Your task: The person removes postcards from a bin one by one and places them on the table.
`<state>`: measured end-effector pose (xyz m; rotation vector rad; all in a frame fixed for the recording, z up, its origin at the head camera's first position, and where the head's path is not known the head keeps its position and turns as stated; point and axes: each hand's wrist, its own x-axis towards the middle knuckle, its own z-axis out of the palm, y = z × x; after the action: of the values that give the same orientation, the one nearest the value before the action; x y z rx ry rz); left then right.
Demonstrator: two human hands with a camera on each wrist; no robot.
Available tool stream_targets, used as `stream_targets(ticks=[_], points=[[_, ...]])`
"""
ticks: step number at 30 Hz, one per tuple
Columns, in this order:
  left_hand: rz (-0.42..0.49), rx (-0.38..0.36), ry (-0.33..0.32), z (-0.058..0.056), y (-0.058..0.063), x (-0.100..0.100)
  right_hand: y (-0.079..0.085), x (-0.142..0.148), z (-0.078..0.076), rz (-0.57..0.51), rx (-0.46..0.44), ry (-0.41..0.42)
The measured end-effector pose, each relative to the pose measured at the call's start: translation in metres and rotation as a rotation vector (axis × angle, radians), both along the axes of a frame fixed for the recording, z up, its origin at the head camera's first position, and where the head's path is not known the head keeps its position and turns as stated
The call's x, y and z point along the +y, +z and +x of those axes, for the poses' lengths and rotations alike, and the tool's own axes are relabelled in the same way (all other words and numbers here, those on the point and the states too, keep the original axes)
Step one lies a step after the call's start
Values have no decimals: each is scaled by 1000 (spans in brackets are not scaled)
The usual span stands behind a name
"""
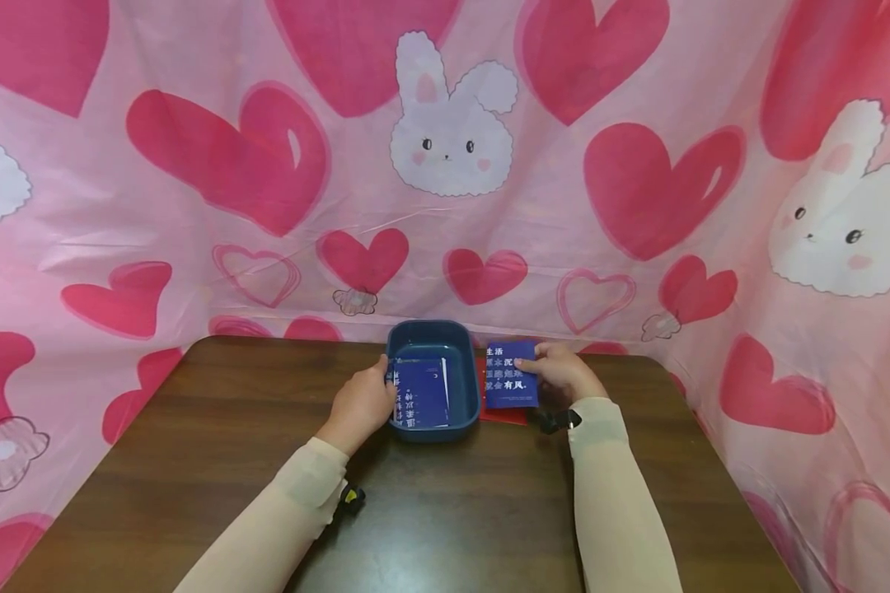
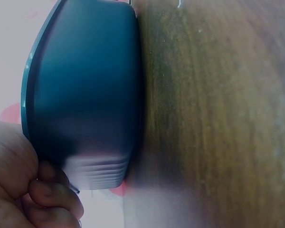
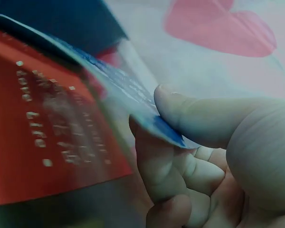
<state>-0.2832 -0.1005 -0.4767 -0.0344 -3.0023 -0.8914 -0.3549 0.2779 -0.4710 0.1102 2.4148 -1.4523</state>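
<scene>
Head view: pinching blue card (image 1: 508,394) by one edge in right hand (image 1: 566,372), above red card (image 3: 52,142) beside blue tub (image 2: 85,90) on worktop (image 1: 445,527); apparently gripping tub rim in left hand (image 1: 359,405), with fingers partly hidden. Might drop or bend blue card, from edge-only pinch.

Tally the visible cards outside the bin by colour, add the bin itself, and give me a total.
Blue card: 1, pinched in the right hand
Red card: 1 showing, partly covered by the blue card in the head view
Dark blue bin: 1, held at its rim by the left hand
Total: 3
</scene>
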Motion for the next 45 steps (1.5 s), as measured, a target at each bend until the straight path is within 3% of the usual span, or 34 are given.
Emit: stream_targets(ticks=[4, 10, 15, 20, 35, 45], points=[[3, -3, 1, 0, 0, 0, -6, -7, -2, 95, 8, 25], [12, -11, 6, 0, 0, -1, -12, -18, -5, 279, 95, 34], [22, -8, 6, 2, 2, -1, -8, -31, -1, 444, 144, 1], [28, -11, 7, 3, 4, -2, 0, -43, 5, 541, 145, -49], [4, 0, -7, 3, 1, 3, -9, -44, 4, 413, 139, -28], [-1, -6, -1, 4, 1, 3, -16, -47, -2, 485, 231, 11]])
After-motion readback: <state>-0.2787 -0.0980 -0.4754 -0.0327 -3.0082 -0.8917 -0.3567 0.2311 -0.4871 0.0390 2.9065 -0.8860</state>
